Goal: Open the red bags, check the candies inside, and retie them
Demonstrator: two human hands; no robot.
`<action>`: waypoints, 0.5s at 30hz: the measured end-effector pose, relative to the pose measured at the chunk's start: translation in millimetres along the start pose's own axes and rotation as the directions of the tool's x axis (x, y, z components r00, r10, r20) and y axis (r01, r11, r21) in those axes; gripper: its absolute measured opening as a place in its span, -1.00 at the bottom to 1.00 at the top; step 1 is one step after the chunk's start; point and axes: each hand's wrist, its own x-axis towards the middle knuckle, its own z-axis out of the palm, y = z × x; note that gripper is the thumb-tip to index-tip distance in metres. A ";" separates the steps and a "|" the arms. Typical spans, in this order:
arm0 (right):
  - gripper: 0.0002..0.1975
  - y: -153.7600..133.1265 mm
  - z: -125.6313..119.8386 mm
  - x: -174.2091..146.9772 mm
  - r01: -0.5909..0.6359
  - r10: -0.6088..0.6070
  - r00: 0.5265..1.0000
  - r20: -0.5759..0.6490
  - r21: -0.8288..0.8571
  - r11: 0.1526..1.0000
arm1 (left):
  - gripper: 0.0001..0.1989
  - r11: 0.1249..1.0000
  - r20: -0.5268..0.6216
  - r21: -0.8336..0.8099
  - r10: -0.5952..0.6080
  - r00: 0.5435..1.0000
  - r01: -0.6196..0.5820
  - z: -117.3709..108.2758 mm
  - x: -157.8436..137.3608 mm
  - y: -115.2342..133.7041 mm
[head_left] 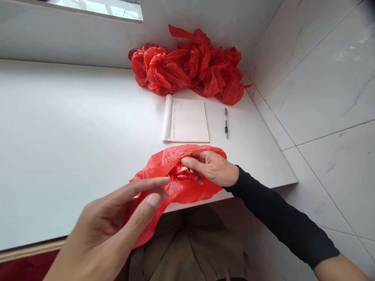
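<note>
A red plastic bag (158,164) lies at the table's front edge with its mouth spread toward me. Inside it sit several small shiny packets (178,175) in red and white wrappers. My right hand (213,168) reaches into the mouth, its thumb and fingers closed round a red-and-white packet (189,168). In the foreground my left hand (117,218) is at the bag's left side, thumb and index finger apart with nothing between them. Its other fingers are partly hidden, and I cannot tell whether they touch the bag.
A notepad (190,121) with a handwritten column lies behind the bag, and a black pen (226,123) is to its right. Crumpled red plastic bags (190,66) are heaped against the back wall. A tiled wall (328,97) borders the white table (73,136) on the right.
</note>
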 end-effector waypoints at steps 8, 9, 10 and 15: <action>-0.64 -2.1 -1.9 -0.2 0.035 -0.037 0.992 0.118 0.018 0.999 | -0.60 1.000 0.183 -0.022 -0.012 0.983 0.017 30.2 36.9 16.0; -0.64 -2.7 -2.4 -0.2 0.036 -0.037 0.992 0.124 0.017 0.999 | -0.61 0.998 0.193 -0.045 -0.023 0.981 0.032 31.5 39.1 15.5; -0.63 -3.2 -2.9 -0.1 0.035 -0.037 0.991 0.131 0.016 0.999 | -0.64 0.996 0.202 -0.070 -0.030 0.979 0.045 32.5 40.9 14.3; -0.61 -2.1 -5.1 0.6 0.003 -0.007 0.987 0.160 0.025 1.000 | -0.72 0.981 0.268 -0.172 -0.037 0.963 0.085 36.9 45.8 4.3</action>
